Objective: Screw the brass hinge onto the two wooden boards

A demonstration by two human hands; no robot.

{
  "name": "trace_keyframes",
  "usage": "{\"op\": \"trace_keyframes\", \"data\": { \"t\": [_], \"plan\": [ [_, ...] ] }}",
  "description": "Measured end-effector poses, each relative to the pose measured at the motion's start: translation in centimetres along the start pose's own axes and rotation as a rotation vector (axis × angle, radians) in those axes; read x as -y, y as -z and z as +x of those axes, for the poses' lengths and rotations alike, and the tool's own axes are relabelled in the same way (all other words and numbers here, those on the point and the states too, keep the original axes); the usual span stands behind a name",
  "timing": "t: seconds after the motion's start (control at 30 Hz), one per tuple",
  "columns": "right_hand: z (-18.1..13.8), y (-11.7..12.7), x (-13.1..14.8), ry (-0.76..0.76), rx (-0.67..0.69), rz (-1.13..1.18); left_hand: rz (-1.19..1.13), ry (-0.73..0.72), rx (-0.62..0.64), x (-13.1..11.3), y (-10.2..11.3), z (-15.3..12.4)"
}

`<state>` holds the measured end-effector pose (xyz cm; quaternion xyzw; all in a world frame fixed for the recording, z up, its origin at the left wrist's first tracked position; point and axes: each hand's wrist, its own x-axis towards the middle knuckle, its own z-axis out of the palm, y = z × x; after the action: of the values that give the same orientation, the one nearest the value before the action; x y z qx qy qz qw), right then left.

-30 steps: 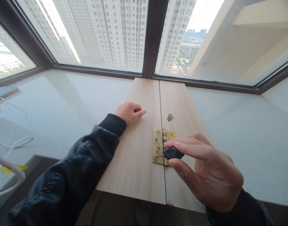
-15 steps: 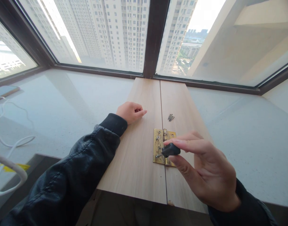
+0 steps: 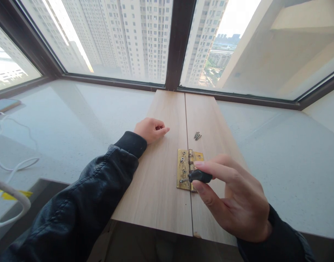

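Between the thumb and fingers of my right hand (image 3: 235, 193) is a short black screwdriver (image 3: 201, 176). Its tip meets a screw at the lower left of a worn brass hinge (image 3: 182, 165). The hinge lies across the seam of two pale wooden boards (image 3: 161, 196), with screws in its left leaf; my fingers cover part of the right leaf. My left hand (image 3: 152, 130) rests curled on the left board, thumb pointing right, with nothing visible in it. Several loose screws (image 3: 197, 136) lie on the right board above the hinge.
The boards lie on a white windowsill (image 3: 276, 156), their far ends against the dark window frame (image 3: 172, 72). At the left are a white cable (image 3: 19, 167), a phone-like flat object (image 3: 5, 105) and a piece of yellow tape (image 3: 16, 194).
My right hand has turned slightly, and the screwdriver handle now leans further right, with its tip still at the lower-left screw. My left hand stays on the board.
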<state>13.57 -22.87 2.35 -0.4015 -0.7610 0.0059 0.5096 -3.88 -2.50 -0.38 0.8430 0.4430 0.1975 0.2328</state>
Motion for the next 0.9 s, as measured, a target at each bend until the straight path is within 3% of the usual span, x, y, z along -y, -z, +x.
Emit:
{"op": "trace_keyframes", "data": {
  "t": [0.33,0.6,0.9],
  "plan": [
    [0.17,0.43,-0.05,-0.034,0.111,0.177,-0.002,-0.004,-0.003,0.03,-0.02,0.03],
    [-0.49,0.10,-0.49,-0.081,-0.020,0.126,0.006,0.036,0.006,-0.35,0.05,-0.07],
    [-0.02,0.25,-0.11,-0.028,0.017,0.115,-0.004,0.040,0.011,-0.38,0.06,-0.09]
  ]
}}
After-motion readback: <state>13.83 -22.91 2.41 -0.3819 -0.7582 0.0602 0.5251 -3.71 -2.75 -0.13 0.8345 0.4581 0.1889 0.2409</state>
